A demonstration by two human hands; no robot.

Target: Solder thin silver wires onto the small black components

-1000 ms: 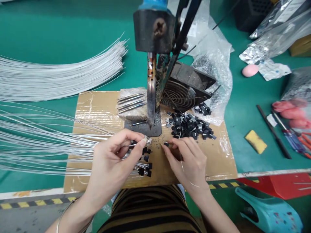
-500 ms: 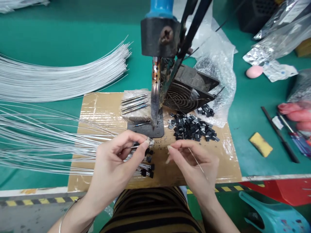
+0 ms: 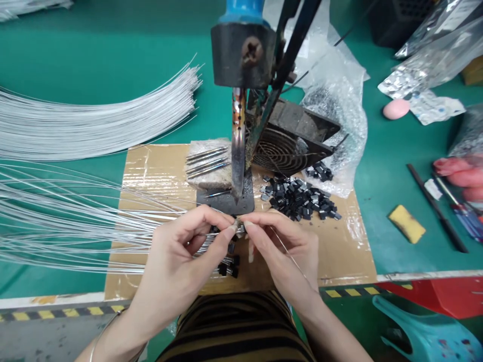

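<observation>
My left hand [image 3: 188, 256] is closed, its thumb and forefinger pinching a small silvery connector [image 3: 240, 229] below the soldering iron tip. My right hand [image 3: 289, 251] meets it there, with thumb and forefinger pressed against the connector's right side. A thin solder wire [image 3: 289, 254] runs between the right fingers and back along the palm. Above the fingertips hangs the soldering iron [image 3: 238, 146], point down. Under and beside my left hand lie white cables with black connectors [image 3: 228, 269] on their ends. The fingers partly cover the pinched connector.
Loose black connectors [image 3: 302, 198] are heaped on cardboard [image 3: 347, 256], right of the iron. A fan [image 3: 289, 146] stands behind them. Metal tips rest on a pale block [image 3: 211, 176]. A cable bundle [image 3: 113, 125] lies left; a yellow sponge [image 3: 406, 223] and bubble wrap [image 3: 352, 125] are right.
My right hand has moved left, from apart to touching the connector at my left fingertips. The thin solder wire has come along with it. My left hand has barely moved.
</observation>
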